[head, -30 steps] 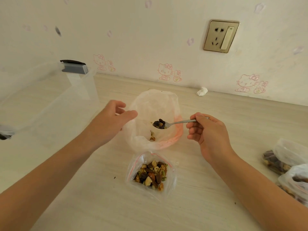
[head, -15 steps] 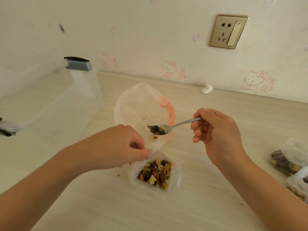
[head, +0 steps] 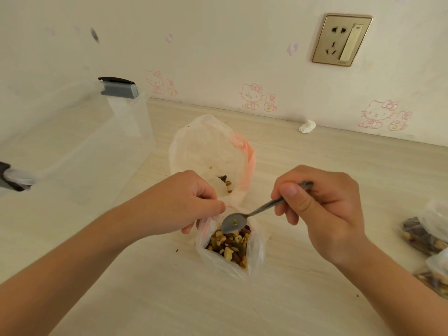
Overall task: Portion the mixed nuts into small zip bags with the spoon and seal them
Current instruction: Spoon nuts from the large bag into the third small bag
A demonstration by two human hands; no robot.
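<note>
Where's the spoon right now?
Head view, centre: the spoon is in the right hand, its bowl over the small zip bag whose rim the left hand pinches.

Filled bags [head: 423,235] cropped, perhaps two.

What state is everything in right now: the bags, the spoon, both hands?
Small zip bag: open, partly filled with mixed nuts.
Spoon: tipped over it, one seed clinging.
Large plastic bag: open, few nuts left inside.
Left hand: pinches the zip bag's rim.
Right hand: grips the spoon handle.
Bags at right edge: filled; seal unclear.
</note>
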